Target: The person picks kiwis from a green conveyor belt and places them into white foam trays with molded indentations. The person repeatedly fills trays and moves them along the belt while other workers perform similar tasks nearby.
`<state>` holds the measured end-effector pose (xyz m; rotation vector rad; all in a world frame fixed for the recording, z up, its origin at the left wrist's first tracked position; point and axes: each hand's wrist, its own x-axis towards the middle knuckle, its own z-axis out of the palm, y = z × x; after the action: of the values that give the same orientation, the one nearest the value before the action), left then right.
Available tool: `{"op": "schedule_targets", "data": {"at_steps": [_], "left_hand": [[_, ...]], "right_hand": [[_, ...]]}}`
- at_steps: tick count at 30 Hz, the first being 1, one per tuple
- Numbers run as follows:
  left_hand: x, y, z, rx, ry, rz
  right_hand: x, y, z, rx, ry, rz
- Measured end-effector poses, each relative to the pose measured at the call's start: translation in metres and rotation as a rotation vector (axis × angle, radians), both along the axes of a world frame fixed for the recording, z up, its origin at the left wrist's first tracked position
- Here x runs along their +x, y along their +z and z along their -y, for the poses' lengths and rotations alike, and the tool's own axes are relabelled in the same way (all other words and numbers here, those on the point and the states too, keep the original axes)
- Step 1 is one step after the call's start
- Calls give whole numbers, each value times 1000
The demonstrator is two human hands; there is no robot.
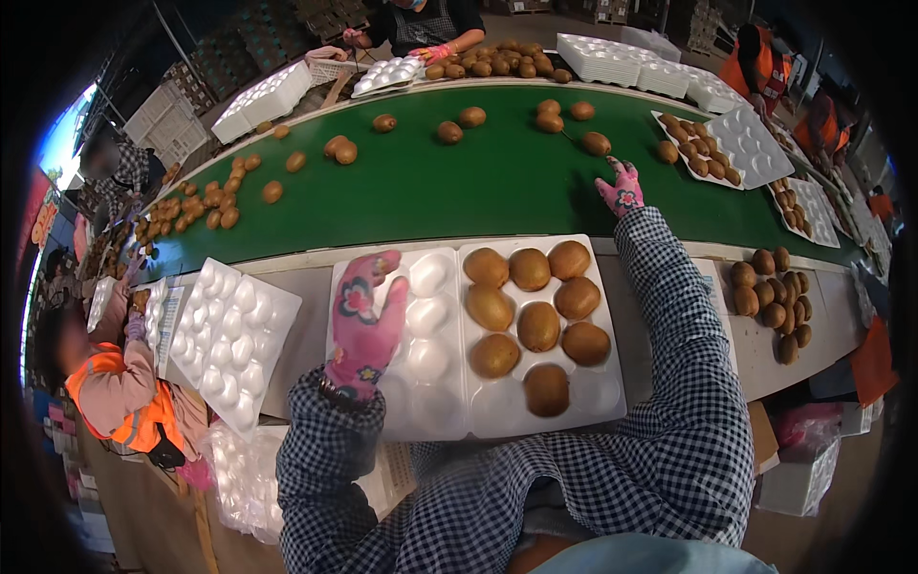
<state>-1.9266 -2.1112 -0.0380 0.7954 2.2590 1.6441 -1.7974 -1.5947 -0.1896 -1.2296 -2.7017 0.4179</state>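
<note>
Before me lies a white moulded plastic tray [462, 344] with two halves. Several brown kiwifruit [538, 326] sit in the cups of its right half, while the left half holds no fruit that shows. My left hand [367, 323], in a pink flowered glove, is over the left half with thumb and fingers apart and nothing between them. My right hand [622, 188], gloved alike, reaches over the green conveyor belt [401, 194]. Its fingers are spread just below a kiwifruit [596, 143]; whether a fingertip touches it, I cannot tell.
Loose kiwifruit [215, 201] lie along the belt, and a filled tray [696, 151] rests at its right. More kiwifruit [771, 294] are on the right worktop. Empty trays [233, 337] stand at left. A co-worker in an orange vest [129, 402] is at left, another person [423, 29] across the belt.
</note>
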Motion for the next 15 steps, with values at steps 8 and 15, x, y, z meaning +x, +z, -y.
{"op": "schedule_targets", "data": {"at_steps": [8, 15], "left_hand": [[15, -117, -140, -19, -192, 118], [14, -126, -139, 35, -275, 565]], "right_hand": [[-72, -32, -85, 61, -179, 201], [-96, -62, -97, -3, -82, 56]]}}
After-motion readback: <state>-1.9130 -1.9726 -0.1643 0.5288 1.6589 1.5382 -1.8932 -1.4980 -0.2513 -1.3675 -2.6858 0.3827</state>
